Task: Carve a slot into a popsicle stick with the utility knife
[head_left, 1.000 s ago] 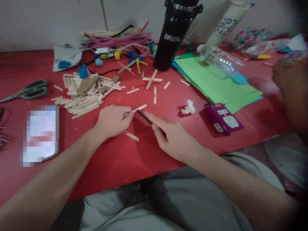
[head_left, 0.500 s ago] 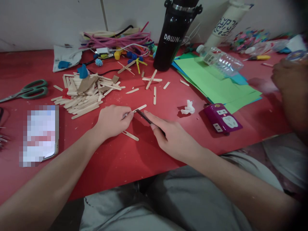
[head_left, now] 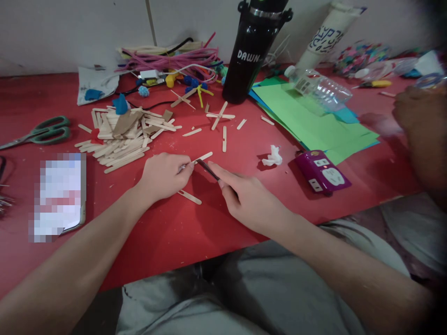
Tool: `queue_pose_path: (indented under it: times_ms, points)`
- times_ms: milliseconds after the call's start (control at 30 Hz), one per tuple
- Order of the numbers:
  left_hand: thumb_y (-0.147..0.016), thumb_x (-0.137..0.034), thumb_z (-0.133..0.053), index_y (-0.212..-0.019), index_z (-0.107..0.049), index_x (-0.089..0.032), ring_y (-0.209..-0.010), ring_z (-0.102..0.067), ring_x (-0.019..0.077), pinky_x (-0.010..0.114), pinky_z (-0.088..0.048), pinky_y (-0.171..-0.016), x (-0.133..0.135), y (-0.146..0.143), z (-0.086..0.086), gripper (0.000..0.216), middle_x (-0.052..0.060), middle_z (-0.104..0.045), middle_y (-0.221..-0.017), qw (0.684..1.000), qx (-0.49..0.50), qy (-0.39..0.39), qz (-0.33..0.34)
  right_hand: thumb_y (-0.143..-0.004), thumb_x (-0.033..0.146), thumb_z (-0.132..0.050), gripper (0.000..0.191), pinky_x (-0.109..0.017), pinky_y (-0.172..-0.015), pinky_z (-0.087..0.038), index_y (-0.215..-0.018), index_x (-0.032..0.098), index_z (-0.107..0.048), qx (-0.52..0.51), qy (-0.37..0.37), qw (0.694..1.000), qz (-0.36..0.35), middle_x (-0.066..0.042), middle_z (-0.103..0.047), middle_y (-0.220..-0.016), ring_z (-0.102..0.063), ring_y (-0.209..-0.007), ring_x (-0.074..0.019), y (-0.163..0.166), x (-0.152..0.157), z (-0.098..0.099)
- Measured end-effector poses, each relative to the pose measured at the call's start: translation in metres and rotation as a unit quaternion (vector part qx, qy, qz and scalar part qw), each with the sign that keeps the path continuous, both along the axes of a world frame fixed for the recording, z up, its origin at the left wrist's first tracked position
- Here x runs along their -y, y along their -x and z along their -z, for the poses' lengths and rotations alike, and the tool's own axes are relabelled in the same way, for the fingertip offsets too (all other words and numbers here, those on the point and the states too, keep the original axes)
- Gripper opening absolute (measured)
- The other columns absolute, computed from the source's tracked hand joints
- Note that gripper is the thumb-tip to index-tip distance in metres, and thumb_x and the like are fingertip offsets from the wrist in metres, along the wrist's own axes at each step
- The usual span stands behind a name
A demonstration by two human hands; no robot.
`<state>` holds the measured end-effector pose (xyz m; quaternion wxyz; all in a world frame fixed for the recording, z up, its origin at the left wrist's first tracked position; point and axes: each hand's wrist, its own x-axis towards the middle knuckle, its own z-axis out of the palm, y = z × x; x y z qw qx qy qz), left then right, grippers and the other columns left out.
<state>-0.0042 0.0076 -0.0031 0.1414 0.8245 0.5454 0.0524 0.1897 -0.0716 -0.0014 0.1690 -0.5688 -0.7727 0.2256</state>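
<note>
My left hand (head_left: 164, 174) is closed around a wooden craft stick (head_left: 206, 156), pinning it down on the red table; the stick's far end pokes out past my thumb. My right hand (head_left: 247, 195) grips a narrow, dark knife (head_left: 208, 170), its tip touching the stick just beside my left thumb. Most of the knife's handle is hidden in my palm. Under my left hand another craft stick (head_left: 190, 197) lies on the table, partly covered. A notched stick (head_left: 224, 139) and two crossed sticks (head_left: 219, 116) lie a little farther back.
Left of my hands are a heap of craft sticks (head_left: 122, 135), green-handled scissors (head_left: 52, 130) and a phone (head_left: 61, 195). A black bottle (head_left: 246, 56), green paper (head_left: 314, 116), crumpled tissue (head_left: 272, 156) and a purple power adapter (head_left: 321, 172) stand or lie rightward. Another person's hand (head_left: 417, 111) is at far right.
The knife has tilted slightly against the stick, with my right fingers shifting a little. My left hand stays in place, still holding the stick.
</note>
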Motion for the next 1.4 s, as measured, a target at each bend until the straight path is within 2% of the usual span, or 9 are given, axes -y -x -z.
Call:
queue_pose_path:
  times_ms: [367, 700, 933, 1200, 1400]
  points:
    - [-0.088, -0.042, -0.038, -0.062, -0.052, -0.02, -0.062, -0.05, 0.0173, 0.03, -0.021, -0.054, -0.0002, -0.0007, -0.0007, 0.037, 0.003, -0.057, -0.061, 1.0, -0.006, 0.0, 0.001, -0.09, 0.013, -0.038, 0.056, -0.033, -0.075, -0.051, -0.145, 0.015, -0.042, -0.017, -0.002, 1.0, 0.0, -0.012, -0.07, -0.105, -0.066, -0.088, -0.0218, 0.0, 0.0007, -0.0004]
    - [-0.088, -0.042, -0.039, -0.064, -0.058, -0.021, -0.061, -0.051, 0.0171, 0.03, -0.021, -0.054, 0.0007, -0.0016, -0.0011, 0.037, 0.003, -0.058, -0.061, 1.0, -0.003, 0.003, -0.003, -0.09, 0.014, -0.039, 0.056, -0.032, -0.071, -0.051, -0.146, 0.018, -0.041, -0.02, -0.008, 1.0, 0.002, -0.009, -0.07, -0.098, -0.066, -0.081, -0.02, -0.0025, -0.0002, 0.0029]
    - [-0.087, -0.042, -0.038, -0.062, -0.054, -0.021, -0.059, -0.049, 0.0171, 0.031, -0.021, -0.054, 0.0007, -0.0006, -0.0018, 0.038, 0.003, -0.056, -0.059, 1.0, -0.006, 0.001, -0.002, -0.089, 0.012, -0.038, 0.056, -0.034, -0.075, -0.051, -0.145, 0.016, -0.042, -0.005, -0.001, 1.0, -0.01, -0.013, -0.07, -0.109, -0.066, -0.088, -0.0222, 0.0, 0.0, -0.0016]
    - [-0.088, -0.043, -0.038, -0.061, -0.054, -0.021, -0.061, -0.051, 0.0182, 0.031, -0.021, -0.054, -0.0002, -0.0013, -0.0015, 0.038, 0.003, -0.057, -0.06, 1.0, -0.007, 0.0, -0.003, -0.09, 0.014, -0.039, 0.055, -0.032, -0.071, -0.05, -0.145, 0.017, -0.042, -0.011, -0.009, 1.0, -0.004, -0.011, -0.071, -0.106, -0.066, -0.084, -0.0212, -0.0018, 0.0006, -0.0001]
    - [-0.087, -0.042, -0.038, -0.062, -0.052, -0.021, -0.058, -0.047, 0.0171, 0.031, -0.021, -0.054, -0.0009, -0.0007, -0.001, 0.036, 0.003, -0.054, -0.058, 1.0, 0.0, 0.006, -0.003, -0.091, 0.015, -0.038, 0.055, -0.032, -0.071, -0.05, -0.146, 0.018, -0.041, -0.018, -0.007, 1.0, 0.0, -0.011, -0.071, -0.106, -0.066, -0.082, -0.0207, -0.0021, 0.0006, 0.0016]
